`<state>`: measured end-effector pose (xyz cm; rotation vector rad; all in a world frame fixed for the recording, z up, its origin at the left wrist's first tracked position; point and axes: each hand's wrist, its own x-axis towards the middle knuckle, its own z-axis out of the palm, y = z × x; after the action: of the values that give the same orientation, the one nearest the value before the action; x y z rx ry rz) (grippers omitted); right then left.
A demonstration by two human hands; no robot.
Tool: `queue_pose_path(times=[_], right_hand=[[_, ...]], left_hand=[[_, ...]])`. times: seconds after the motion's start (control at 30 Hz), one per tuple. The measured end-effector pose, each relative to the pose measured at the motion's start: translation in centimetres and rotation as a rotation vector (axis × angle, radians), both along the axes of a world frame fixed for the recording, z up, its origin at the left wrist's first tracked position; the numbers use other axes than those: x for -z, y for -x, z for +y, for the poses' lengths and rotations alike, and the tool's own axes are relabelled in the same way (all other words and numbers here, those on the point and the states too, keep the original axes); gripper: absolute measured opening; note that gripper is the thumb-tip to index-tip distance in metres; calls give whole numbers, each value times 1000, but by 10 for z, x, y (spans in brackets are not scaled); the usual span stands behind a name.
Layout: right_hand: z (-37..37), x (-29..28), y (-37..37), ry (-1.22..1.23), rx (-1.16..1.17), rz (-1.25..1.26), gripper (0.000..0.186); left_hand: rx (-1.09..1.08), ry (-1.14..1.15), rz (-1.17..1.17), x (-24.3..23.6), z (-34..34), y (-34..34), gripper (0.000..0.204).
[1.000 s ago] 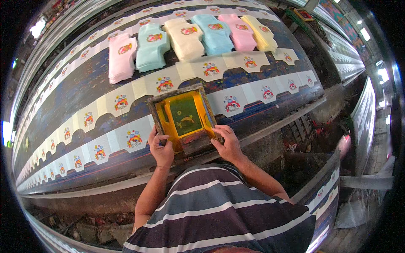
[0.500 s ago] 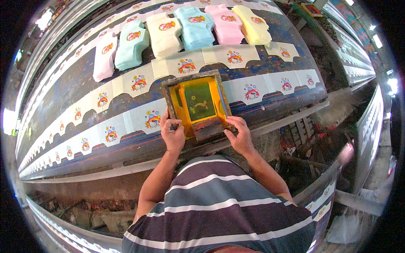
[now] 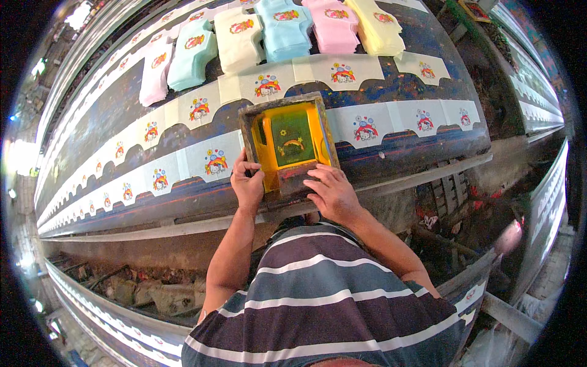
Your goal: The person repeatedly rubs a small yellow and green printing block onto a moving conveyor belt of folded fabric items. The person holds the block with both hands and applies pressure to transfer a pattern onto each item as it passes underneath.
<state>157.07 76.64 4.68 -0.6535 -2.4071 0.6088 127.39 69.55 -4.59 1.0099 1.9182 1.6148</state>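
A wooden screen-printing frame (image 3: 247, 129) lies on the long dark table over the near row of printed cloth pieces. Yellow ink lines the sides inside it, around a dark green mesh window (image 3: 291, 138) with a small rainbow-like design. At the frame's near end sits a worn reddish-brown block, apparently a squeegee (image 3: 292, 181). My left hand (image 3: 247, 188) is closed on the frame's near left corner, thumb and fingers pinched together. My right hand (image 3: 335, 194) bends its fingers over the right end of the squeegee; the thumb side is partly hidden.
White printed cloth pieces (image 3: 367, 125) run in rows along the table. Behind the frame lie several stacks of cut cloth (image 3: 284, 37) in pink, green, cream, blue and yellow. A ledge (image 3: 428, 174) borders the table's near edge. Another printed-cloth table (image 3: 544, 196) stands at right.
My right hand has moved from the frame's right near corner inward onto the squeegee. My left hand keeps its hold on the left corner. The view has shifted slightly.
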Motion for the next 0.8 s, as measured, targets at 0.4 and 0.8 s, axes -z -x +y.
queue_pose_path(times=[0.4, 0.8], right_hand=[[28, -14, 40, -53, -131, -248, 47], [35, -2, 48, -199, -144, -182, 43]], left_hand=[[34, -72, -45, 10, -2, -3, 19], [-34, -122, 30, 4, 8, -17, 14]])
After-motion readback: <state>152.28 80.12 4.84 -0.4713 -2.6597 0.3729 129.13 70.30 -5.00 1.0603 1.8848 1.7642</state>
